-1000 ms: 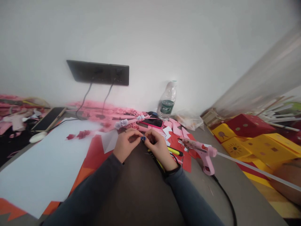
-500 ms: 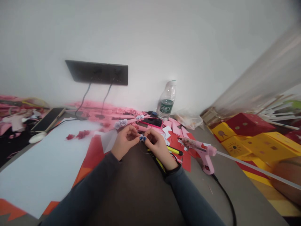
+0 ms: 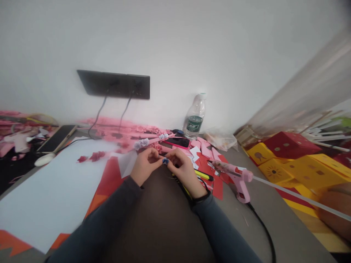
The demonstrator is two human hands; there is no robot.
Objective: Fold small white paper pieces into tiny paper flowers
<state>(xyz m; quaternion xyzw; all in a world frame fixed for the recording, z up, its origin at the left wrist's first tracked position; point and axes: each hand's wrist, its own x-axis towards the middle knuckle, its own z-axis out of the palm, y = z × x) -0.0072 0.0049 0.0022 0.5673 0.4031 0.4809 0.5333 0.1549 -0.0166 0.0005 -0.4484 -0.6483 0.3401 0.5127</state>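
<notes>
As I set the head view against a second ago, the left hand (image 3: 144, 168) has drawn slightly back to the left, while the right hand (image 3: 186, 175) has barely shifted; the bottle (image 3: 194, 125) and the pink glue gun (image 3: 231, 171) have stayed put. The small blue piece (image 3: 165, 161) sits between my two sets of fingertips, above the desk (image 3: 164, 223), to the left of the yellow-and-black cutter (image 3: 205, 175) and in front of the pink-edged phone (image 3: 179, 142). On the right I have thumb and forefinger closed in a pinch on that piece. On the left, thumb and forefinger are curled nearly together at its left edge; I cannot tell whether they grip it. The white sheet (image 3: 60, 182) lies left of both hands.
</notes>
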